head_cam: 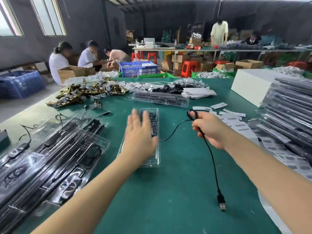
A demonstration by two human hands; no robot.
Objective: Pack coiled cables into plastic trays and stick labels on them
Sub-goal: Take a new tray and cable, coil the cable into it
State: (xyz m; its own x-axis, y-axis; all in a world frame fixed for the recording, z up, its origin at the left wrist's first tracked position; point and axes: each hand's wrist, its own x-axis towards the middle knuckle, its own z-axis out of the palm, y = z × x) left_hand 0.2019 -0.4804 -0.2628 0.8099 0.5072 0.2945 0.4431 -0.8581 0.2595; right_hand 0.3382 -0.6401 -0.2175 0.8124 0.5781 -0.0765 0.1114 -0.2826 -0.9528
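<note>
In the head view, a clear plastic tray (152,153) is seen lying lengthwise near the middle of the green desk (177,174), its long sides running away from the near edge. The left hand (139,130) is laid flat on the tray, palm down with the fingers spread apart, so nothing is clamped in that grip. Dark parts are seen through the tray's plastic beside the fingers (what they are cannot be told).

The right hand (210,130) is held just to the right of the tray, its grip closed on a black cable (211,156). A small loop of the cable stands above the fingers; one run is seen passing left across the desk to the tray's right side, and another hangs toward the near edge, ending in a USB plug (222,202) that rests on the desk.

A pile of filled trays (50,159) is spread along the left edge. Barcode labels (239,125) are scattered toward the right edge, beside a tall stack of packed trays (290,119). Toward the far edge, another clear tray (161,98) is seen near a heap of brass-coloured fittings (81,94).
</note>
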